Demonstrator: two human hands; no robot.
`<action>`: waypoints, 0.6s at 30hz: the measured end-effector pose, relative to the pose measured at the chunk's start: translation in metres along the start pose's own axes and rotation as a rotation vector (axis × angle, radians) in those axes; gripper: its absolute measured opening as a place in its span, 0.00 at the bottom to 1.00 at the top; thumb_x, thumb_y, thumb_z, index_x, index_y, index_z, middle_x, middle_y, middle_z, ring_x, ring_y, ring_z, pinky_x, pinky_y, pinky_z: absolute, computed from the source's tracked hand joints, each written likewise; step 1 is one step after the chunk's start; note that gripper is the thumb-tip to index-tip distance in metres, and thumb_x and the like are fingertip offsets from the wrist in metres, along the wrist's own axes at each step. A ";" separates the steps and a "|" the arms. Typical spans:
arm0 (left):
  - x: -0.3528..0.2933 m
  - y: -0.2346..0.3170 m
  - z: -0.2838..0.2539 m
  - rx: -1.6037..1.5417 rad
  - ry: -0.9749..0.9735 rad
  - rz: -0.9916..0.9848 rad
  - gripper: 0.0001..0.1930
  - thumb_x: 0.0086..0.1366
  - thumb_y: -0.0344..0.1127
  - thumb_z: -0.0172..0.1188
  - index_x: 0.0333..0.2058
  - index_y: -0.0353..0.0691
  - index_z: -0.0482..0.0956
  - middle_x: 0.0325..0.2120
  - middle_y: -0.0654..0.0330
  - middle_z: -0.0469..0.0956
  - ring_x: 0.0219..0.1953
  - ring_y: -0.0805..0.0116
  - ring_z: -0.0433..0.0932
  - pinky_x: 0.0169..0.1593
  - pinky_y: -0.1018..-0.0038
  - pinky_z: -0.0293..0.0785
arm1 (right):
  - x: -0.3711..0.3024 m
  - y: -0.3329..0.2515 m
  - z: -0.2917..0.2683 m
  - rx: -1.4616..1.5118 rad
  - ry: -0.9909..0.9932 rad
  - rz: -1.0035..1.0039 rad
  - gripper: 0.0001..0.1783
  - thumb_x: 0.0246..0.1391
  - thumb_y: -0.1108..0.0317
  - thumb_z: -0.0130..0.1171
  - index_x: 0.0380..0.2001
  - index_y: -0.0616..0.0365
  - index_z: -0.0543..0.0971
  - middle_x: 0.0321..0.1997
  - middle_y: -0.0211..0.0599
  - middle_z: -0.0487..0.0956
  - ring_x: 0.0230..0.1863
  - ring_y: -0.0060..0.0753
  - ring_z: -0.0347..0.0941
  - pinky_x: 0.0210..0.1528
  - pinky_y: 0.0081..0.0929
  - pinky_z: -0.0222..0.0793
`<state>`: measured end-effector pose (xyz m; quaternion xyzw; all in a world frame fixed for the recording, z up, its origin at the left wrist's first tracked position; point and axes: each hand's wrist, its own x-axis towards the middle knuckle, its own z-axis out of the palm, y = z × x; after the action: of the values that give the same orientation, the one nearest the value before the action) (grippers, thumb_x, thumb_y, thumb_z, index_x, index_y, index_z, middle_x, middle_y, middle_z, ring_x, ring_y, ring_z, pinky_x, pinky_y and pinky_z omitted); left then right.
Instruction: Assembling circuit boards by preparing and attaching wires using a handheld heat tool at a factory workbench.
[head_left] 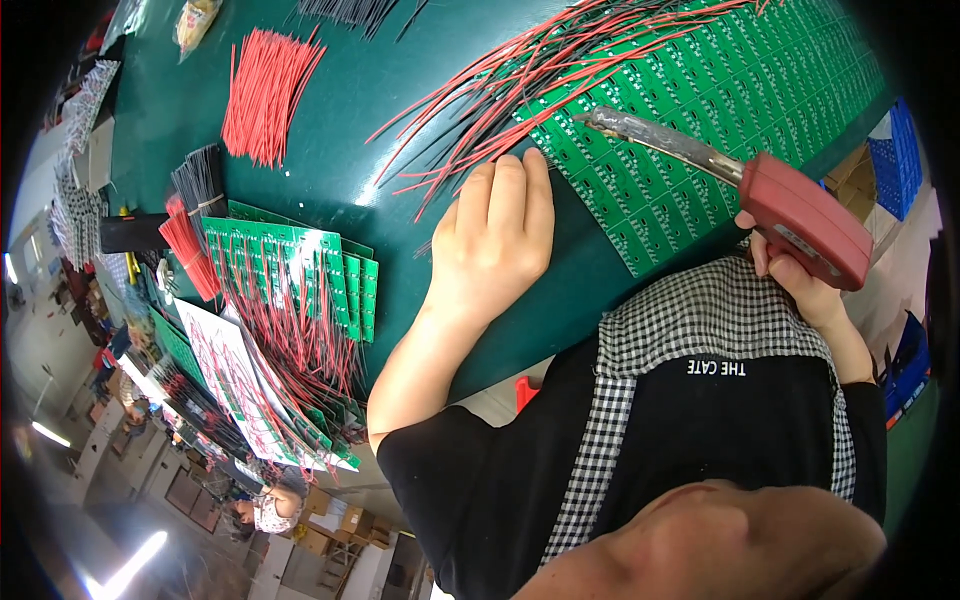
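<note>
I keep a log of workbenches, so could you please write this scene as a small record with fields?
Left hand: fingertips close to the loose red and black wires; contact unclear
Right hand: holds the red tool
Tool tip: seen over the green board panel; gap unclear
Loose wires: partly lying on the panel
Upper left: pile of red wires on the dark green table
Left side: stacked green boards, red wires over them
</note>
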<state>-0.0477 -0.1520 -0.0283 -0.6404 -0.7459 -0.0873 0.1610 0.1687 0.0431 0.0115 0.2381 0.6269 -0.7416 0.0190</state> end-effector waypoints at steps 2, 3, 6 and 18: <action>-0.001 0.001 0.000 -0.001 -0.019 0.003 0.11 0.43 0.27 0.52 0.29 0.33 0.74 0.25 0.59 0.70 0.28 0.69 0.72 0.24 0.84 0.70 | 0.000 0.003 0.001 0.018 0.012 -0.014 0.23 0.46 0.65 0.57 0.45 0.62 0.68 0.43 0.35 0.71 0.27 0.17 0.60 0.29 0.15 0.59; 0.000 0.001 0.001 -0.003 -0.035 0.001 0.11 0.43 0.27 0.52 0.30 0.33 0.74 0.25 0.59 0.70 0.28 0.69 0.72 0.25 0.84 0.70 | 0.001 0.003 0.000 0.031 0.023 -0.026 0.23 0.46 0.65 0.57 0.45 0.61 0.68 0.42 0.34 0.71 0.27 0.16 0.60 0.29 0.15 0.59; 0.002 0.002 0.001 -0.010 -0.044 -0.004 0.11 0.44 0.27 0.52 0.30 0.33 0.74 0.25 0.58 0.70 0.28 0.69 0.72 0.25 0.83 0.70 | 0.001 0.002 -0.003 0.021 0.021 -0.020 0.23 0.46 0.65 0.57 0.45 0.61 0.68 0.42 0.35 0.72 0.26 0.16 0.60 0.29 0.15 0.59; 0.004 0.000 -0.002 -0.041 0.007 -0.049 0.10 0.45 0.26 0.52 0.29 0.32 0.74 0.26 0.57 0.71 0.29 0.67 0.73 0.26 0.81 0.69 | 0.006 0.000 -0.005 0.046 0.005 -0.054 0.19 0.45 0.73 0.54 0.44 0.64 0.68 0.40 0.35 0.72 0.25 0.16 0.60 0.29 0.16 0.59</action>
<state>-0.0483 -0.1487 -0.0253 -0.6248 -0.7589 -0.1087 0.1481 0.1649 0.0491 0.0090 0.2233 0.6159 -0.7555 -0.0079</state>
